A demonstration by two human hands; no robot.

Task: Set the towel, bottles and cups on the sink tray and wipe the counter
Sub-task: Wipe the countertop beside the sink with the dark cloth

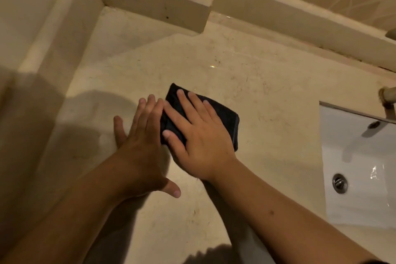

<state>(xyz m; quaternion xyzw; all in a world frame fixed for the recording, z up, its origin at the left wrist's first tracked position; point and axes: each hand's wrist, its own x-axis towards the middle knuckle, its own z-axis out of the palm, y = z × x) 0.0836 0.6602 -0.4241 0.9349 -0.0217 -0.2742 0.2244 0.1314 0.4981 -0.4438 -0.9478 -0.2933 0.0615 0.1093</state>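
Observation:
A dark folded cloth point(225, 118) lies flat on the beige marble counter point(267, 96). My right hand point(197, 135) presses down on it with fingers spread, covering most of its left half. My left hand point(141, 135) rests flat on the bare counter right beside the cloth's left edge, fingers together and touching the right hand's fingers. No towel, bottles, cups or tray are in view.
A white sink basin point(360, 167) with a metal drain point(339, 183) is sunk into the counter at the right. A faucet spout point(387, 96) pokes in at the right edge. Raised stone ledges point(154, 0) line the back and left walls.

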